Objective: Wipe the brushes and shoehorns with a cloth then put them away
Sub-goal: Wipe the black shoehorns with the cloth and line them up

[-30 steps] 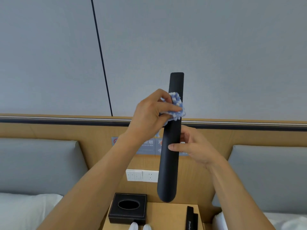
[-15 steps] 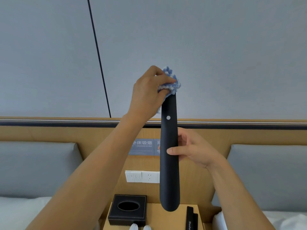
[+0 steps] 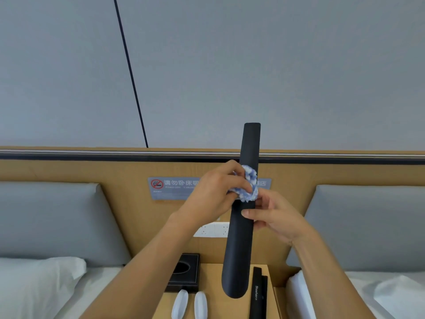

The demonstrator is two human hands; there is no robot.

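I'm pinching the shoehorn (image 3: 241, 238) mid-length in my right hand (image 3: 274, 217), long axis near-upright over the worktop (image 3: 213, 286). My left hand (image 3: 213, 194) is gripping the cloth (image 3: 248, 186) against it, just above the right grip.

I saw the long matte-black shoehorn (image 3: 241, 238) standing nearly upright in mid-air, rounded end down. The bunched blue-and-white fluffy cloth (image 3: 248, 186) pressed against its upper half.
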